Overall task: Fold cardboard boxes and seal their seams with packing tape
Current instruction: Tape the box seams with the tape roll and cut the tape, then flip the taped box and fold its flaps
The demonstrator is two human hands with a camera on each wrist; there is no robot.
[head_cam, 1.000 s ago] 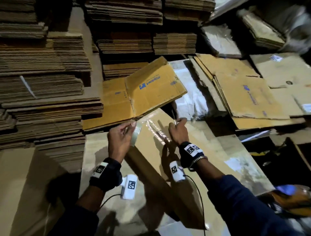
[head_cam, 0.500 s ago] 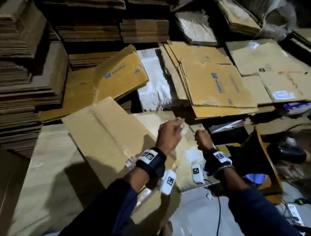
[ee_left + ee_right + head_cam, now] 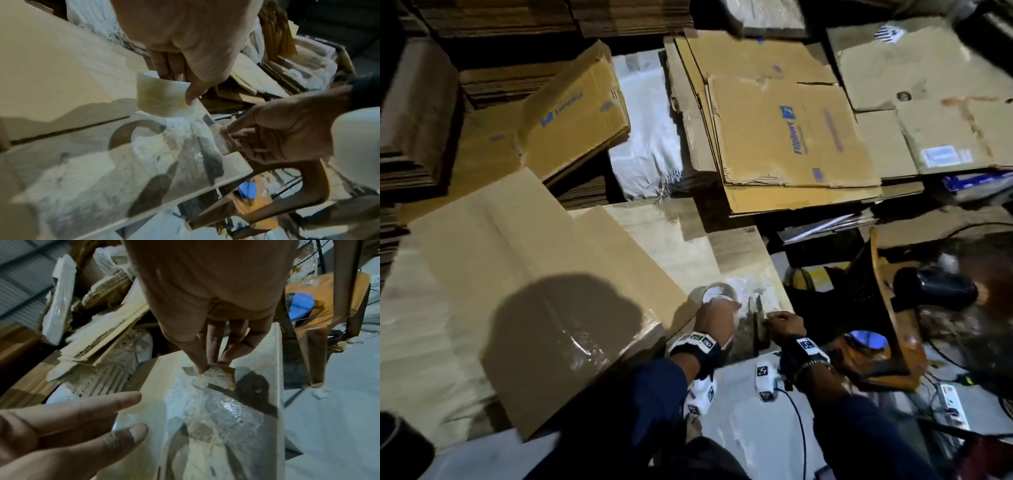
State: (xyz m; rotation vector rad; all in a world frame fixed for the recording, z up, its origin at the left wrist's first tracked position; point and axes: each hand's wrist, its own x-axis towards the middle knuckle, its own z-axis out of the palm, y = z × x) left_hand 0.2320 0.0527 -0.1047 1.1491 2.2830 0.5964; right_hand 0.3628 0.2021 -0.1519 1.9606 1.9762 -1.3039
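Motion blur in both wrist views; what the right hand (image 3: 784, 323) pinches at the table's 3 o'clock edge is hard to read, maybe a tape scrap (image 3: 221, 375). Left hand (image 3: 717, 317) grips the tape roll (image 3: 161, 97), fingers through the core, thumb outside, just above the wooden table (image 3: 640, 226). Flattened cardboard box (image 3: 517, 274) lies at 9 o'clock of the hands, clear tape on its near end. Cardboard stacks (image 3: 784, 137) crowd 12 o'clock; a plastic chair (image 3: 893, 318) sits at 3 o'clock. Bare floor at 6.
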